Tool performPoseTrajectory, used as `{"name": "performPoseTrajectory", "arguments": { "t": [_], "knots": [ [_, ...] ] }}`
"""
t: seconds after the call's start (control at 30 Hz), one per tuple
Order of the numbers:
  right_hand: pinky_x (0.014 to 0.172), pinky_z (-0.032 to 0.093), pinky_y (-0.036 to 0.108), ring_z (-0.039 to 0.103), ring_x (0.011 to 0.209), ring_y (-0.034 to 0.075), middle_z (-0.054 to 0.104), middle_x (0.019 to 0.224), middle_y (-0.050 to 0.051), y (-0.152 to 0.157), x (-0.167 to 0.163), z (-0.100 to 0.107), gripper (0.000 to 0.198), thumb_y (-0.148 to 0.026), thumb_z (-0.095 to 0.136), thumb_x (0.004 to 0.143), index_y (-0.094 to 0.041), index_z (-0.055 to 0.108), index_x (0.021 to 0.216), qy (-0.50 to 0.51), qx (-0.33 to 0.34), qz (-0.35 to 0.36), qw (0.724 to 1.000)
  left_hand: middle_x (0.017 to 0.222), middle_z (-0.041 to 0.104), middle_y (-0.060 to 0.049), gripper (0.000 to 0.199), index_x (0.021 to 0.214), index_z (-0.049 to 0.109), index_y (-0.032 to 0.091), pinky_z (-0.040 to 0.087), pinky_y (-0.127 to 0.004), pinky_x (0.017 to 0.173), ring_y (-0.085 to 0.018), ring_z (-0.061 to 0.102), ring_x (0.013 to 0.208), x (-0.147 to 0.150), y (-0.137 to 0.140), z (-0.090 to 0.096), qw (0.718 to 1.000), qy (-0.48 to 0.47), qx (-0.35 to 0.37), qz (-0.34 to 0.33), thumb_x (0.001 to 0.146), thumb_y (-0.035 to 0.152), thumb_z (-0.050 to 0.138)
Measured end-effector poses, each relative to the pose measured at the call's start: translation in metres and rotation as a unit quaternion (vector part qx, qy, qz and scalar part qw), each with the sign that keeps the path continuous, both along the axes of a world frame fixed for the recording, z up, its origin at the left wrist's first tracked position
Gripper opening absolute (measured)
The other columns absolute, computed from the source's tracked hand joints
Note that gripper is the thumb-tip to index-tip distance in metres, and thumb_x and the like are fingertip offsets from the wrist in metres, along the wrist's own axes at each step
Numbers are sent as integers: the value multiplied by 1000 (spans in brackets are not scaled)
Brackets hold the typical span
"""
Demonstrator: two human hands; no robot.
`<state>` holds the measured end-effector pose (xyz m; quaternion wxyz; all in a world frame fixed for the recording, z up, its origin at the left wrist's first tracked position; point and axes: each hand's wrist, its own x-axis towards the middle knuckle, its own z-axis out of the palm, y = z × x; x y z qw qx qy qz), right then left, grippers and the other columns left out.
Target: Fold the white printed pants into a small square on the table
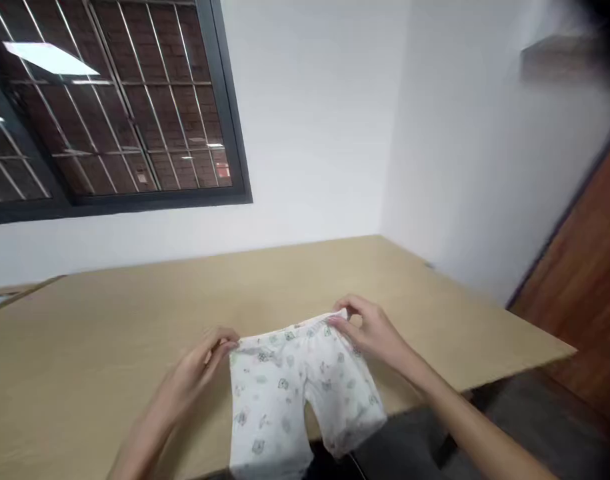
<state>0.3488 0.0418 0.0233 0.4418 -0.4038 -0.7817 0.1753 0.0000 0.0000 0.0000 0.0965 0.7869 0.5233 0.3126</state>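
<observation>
A small pair of white trousers [289, 393] with a green print lies on the light wooden table [135, 320], waistband away from me, legs hanging toward the near edge. My left hand [199, 370] pinches the left end of the waistband. My right hand [369, 330] pinches the right end of it. The waistband is stretched between both hands, just above the tabletop.
A white wall runs behind the table, with a dark-framed barred window [109, 107] at upper left. A brown wooden door [585, 267] stands at the right. The table's right edge [515, 370] drops to a dark floor.
</observation>
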Motion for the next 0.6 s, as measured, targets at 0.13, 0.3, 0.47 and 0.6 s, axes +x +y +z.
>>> {"name": "performPoseTrajectory", "arguments": {
  "t": [0.13, 0.3, 0.47, 0.6],
  "knots": [
    [68, 40, 24, 51, 72, 11, 54, 77, 1, 5, 2, -6, 26, -42, 62, 83, -16, 62, 89, -1, -92, -12, 996, 107, 56, 2, 25, 105, 49, 24, 36, -23, 84, -10, 50, 96, -3, 4, -15, 997, -20, -20, 66, 97, 44, 38],
    [57, 31, 23, 39, 62, 10, 41, 68, -1, 48, -9, -18, 30, -43, 64, 80, -15, 61, 90, 14, -165, -7, 986, 96, 57, 0, 32, 100, 46, 20, 36, -29, 76, -14, 50, 86, 8, 42, -5, 993, -7, -50, 111, 97, 48, 31],
    [63, 38, 22, 50, 71, 11, 55, 81, 2, 101, -19, -39, 26, -35, 54, 88, -14, 63, 100, -1, -199, 62, 978, 95, 56, -2, 16, 97, 43, 19, 35, -27, 77, -16, 49, 90, 15, 89, -7, 990, 58, -36, 120, 95, 28, 30],
    [76, 42, 23, 58, 85, 13, 63, 95, 5, 142, -31, -62, 23, -21, 46, 91, -12, 65, 102, -43, -190, 45, 980, 93, 57, -2, 22, 103, 42, 19, 33, -26, 74, -16, 48, 89, 15, 130, -29, 987, 123, -36, 94, 86, 10, 32]
  ]
}}
